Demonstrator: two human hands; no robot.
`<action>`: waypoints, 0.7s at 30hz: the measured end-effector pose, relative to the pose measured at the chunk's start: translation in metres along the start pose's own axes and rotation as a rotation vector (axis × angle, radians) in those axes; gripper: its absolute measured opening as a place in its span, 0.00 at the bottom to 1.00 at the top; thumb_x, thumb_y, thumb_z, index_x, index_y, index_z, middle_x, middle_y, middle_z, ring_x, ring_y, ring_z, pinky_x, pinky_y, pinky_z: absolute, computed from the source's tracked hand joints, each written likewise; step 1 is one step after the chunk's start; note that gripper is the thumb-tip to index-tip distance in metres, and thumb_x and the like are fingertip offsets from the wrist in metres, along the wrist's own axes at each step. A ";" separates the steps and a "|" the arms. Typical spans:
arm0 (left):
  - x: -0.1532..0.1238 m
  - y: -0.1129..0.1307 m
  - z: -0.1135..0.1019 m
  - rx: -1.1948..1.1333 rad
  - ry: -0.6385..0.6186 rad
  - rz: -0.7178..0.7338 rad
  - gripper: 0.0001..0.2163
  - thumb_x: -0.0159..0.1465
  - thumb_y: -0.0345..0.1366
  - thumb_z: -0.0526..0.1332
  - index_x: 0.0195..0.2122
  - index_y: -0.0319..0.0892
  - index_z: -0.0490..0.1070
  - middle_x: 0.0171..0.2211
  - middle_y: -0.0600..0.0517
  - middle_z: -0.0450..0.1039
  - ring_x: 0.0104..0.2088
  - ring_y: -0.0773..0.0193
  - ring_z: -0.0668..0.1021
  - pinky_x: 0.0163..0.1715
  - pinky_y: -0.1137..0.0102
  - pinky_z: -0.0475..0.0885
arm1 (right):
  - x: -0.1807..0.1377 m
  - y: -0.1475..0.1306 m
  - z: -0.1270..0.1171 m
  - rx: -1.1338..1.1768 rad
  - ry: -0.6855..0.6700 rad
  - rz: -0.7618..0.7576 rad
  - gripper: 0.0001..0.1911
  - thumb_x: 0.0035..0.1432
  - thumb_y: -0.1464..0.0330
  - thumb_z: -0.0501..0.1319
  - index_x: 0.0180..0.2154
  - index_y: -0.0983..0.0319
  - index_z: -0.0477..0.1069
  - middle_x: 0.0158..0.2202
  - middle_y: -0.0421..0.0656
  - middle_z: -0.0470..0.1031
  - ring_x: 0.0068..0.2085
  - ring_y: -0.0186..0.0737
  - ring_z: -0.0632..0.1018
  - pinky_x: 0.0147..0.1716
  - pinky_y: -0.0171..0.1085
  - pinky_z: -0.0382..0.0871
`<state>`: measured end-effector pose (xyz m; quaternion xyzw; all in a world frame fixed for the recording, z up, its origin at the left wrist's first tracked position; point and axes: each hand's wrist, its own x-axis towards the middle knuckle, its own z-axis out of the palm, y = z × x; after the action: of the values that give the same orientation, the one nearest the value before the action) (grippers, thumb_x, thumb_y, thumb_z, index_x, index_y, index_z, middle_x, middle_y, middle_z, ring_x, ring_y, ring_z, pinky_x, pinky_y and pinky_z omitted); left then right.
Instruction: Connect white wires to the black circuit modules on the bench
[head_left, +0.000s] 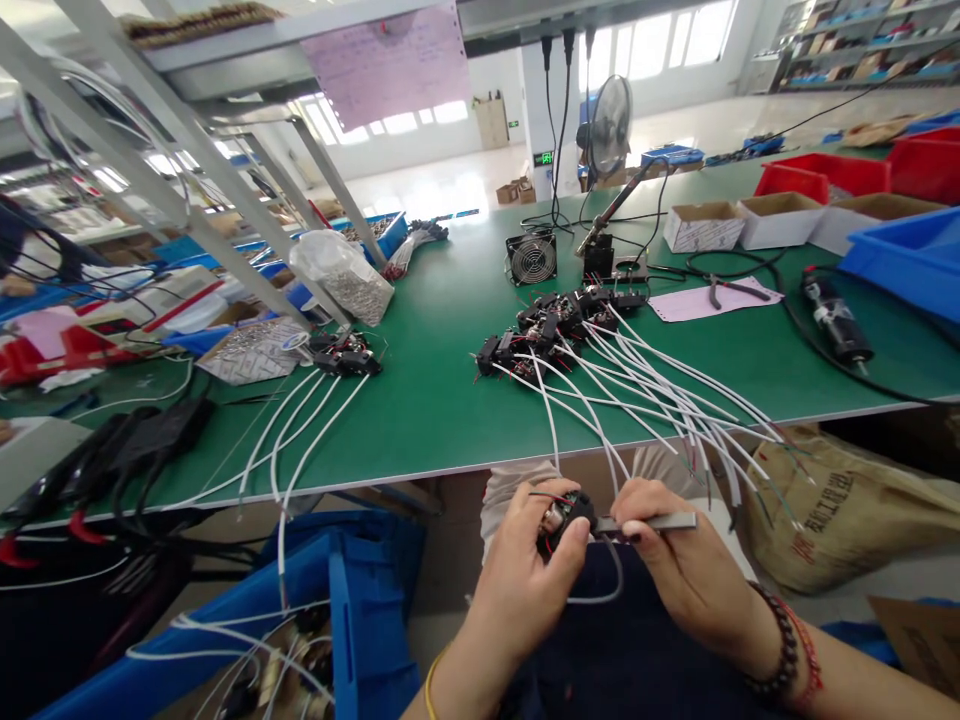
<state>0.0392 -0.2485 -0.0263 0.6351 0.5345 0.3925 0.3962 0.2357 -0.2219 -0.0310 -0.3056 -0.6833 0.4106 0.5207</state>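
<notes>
Above my lap, just off the table's front edge, my left hand (pixel 529 560) is closed around a small black electrical part (pixel 564 518) with red wires and bare metal inside. A white cable (pixel 616 580) loops below it. My right hand (pixel 675 560) pinches a flat grey metal strip-like tool (pixel 675 521), whose far end meets the black part. Its exact kind cannot be made out. Behind my hands, a pile of similar black parts (pixel 551 325) lies on the green table (pixel 420 400), white cables trailing over the edge. Several more black parts (pixel 345 353) lie further left.
A black electric screwdriver (pixel 836 320), pliers (pixel 720 292) on pink paper (pixel 679 305) and a small fan (pixel 532 258) sit behind and right. Blue bins stand right (pixel 907 260) and below left (pixel 367 620). Metal shelf posts (pixel 202 200) rise at left; a sack (pixel 817 510) is below right.
</notes>
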 end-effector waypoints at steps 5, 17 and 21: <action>-0.002 -0.001 -0.003 -0.155 -0.130 0.172 0.18 0.73 0.46 0.61 0.61 0.49 0.74 0.48 0.48 0.75 0.48 0.54 0.78 0.52 0.61 0.72 | 0.005 0.015 0.005 0.610 0.000 0.628 0.27 0.69 0.43 0.65 0.33 0.60 0.69 0.20 0.35 0.64 0.19 0.36 0.64 0.18 0.33 0.58; -0.002 -0.001 0.000 -0.013 -0.019 -0.012 0.18 0.72 0.44 0.62 0.59 0.44 0.75 0.54 0.43 0.74 0.57 0.49 0.77 0.59 0.55 0.69 | -0.005 -0.003 0.002 0.004 0.017 -0.085 0.15 0.79 0.58 0.60 0.39 0.59 0.74 0.33 0.43 0.75 0.33 0.42 0.75 0.36 0.39 0.69; -0.004 -0.003 0.000 -0.130 -0.098 0.058 0.19 0.72 0.47 0.60 0.60 0.45 0.75 0.50 0.45 0.75 0.54 0.50 0.77 0.56 0.57 0.71 | 0.003 0.010 0.007 0.381 0.057 0.391 0.23 0.78 0.51 0.57 0.34 0.60 0.70 0.23 0.37 0.67 0.22 0.38 0.68 0.21 0.35 0.64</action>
<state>0.0378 -0.2520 -0.0296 0.6417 0.4691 0.4062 0.4507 0.2277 -0.2166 -0.0395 -0.3396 -0.5070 0.6156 0.4987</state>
